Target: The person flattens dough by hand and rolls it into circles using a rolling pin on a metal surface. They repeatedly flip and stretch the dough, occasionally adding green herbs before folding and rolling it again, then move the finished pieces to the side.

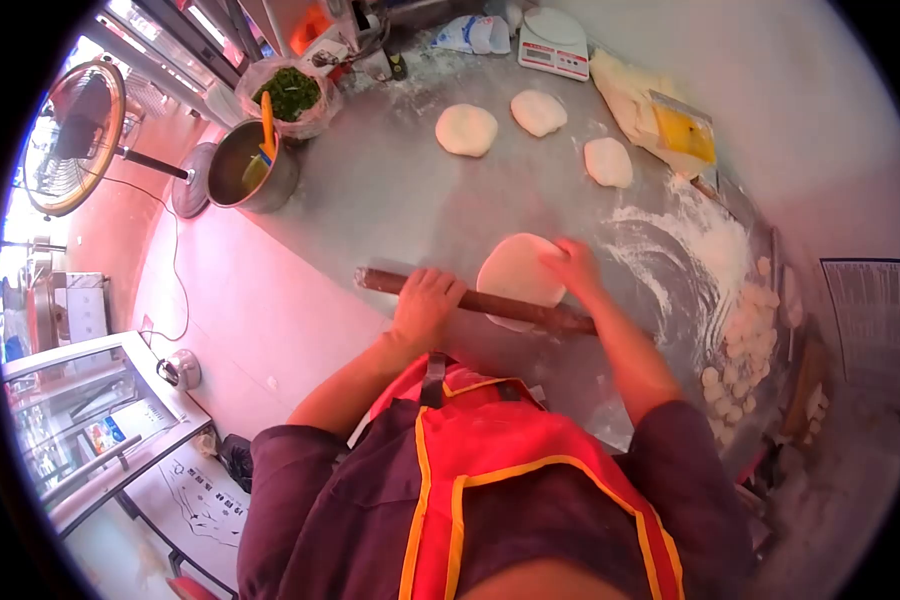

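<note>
A flattened round of dough [522, 268] lies on the metal worktop in front of me. Across its near part rests a dark wooden rolling pin [500, 306]. My left hand [428, 303] is closed over the pin, left of the dough. At the dough's upper right edge, my right hand [572, 268] pinches the rim between its fingers; the thumb is partly hidden. The pin's right end passes beneath my right forearm. Farther back sit three smaller dough pieces, a left one [466, 130], a middle one [538, 113] and a right one [608, 162].
A metal pot [270, 185] with an orange-handled brush stands at the left edge, beside a bag of chopped greens [292, 95]. A white scale [554, 45] is at the back. Loose flour [705, 235], a large dough mass [620, 95] and several small dough lumps [750, 335] lie right.
</note>
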`<state>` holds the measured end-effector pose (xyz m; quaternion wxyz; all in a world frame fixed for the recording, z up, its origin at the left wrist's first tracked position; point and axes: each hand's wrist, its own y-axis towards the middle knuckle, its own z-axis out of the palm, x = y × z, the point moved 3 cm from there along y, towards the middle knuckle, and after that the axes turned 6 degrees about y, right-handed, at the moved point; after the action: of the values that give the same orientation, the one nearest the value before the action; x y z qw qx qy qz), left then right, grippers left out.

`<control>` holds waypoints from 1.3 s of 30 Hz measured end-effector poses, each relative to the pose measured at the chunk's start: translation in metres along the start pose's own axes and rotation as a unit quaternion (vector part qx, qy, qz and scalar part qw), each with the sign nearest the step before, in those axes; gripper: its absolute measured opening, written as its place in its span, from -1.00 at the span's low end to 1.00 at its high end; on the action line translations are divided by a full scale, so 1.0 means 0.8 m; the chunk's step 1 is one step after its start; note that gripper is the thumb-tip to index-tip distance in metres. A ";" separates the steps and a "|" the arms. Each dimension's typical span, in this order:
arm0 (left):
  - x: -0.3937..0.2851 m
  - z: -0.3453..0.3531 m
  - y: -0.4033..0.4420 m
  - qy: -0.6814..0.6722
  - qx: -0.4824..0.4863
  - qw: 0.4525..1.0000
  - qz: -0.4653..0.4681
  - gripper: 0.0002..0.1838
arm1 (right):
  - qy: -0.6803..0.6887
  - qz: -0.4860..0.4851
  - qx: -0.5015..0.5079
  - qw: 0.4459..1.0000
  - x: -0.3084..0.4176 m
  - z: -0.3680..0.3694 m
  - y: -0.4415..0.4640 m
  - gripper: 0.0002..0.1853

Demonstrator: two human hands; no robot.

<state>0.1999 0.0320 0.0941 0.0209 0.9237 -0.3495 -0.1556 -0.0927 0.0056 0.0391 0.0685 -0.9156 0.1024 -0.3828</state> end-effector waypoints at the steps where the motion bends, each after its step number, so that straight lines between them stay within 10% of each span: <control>1: 0.000 0.004 0.001 0.002 -0.029 1.000 -0.001 -0.76 | -0.006 -0.002 -0.016 1.000 -0.025 -0.020 -0.039 -0.72; 7: -0.016 0.046 -0.024 -0.004 -0.002 0.997 -0.078 -0.39 | -0.258 -0.067 -0.201 0.943 -0.083 -0.038 -0.245 -0.51; 13: 0.019 0.070 0.120 0.100 0.061 0.990 -0.077 -0.27 | -0.261 0.033 -0.194 0.945 -0.100 -0.065 -0.124 -0.41; 20: 0.051 0.066 0.310 0.159 -0.109 0.981 -0.020 -0.27 | -0.306 -0.001 -0.303 0.903 -0.119 -0.149 0.051 -0.39; 29: 0.019 0.058 0.055 0.037 0.008 0.999 -0.037 -0.23 | -0.185 -0.066 -0.195 0.961 -0.081 -0.035 -0.193 -0.39; 35: 0.047 0.053 0.159 0.095 -0.077 0.991 0.056 -0.36 | -0.251 -0.023 -0.224 0.942 -0.094 -0.096 -0.103 -0.39; 39: 0.037 0.052 0.116 0.090 -0.010 0.995 -0.038 -0.30 | -0.235 -0.003 -0.197 0.952 -0.089 -0.059 -0.134 -0.39</control>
<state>0.1487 -0.0541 0.0601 0.0554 0.9464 -0.3089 -0.0758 -0.1611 0.1248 0.0452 -0.0920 -0.9752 0.1542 -0.1291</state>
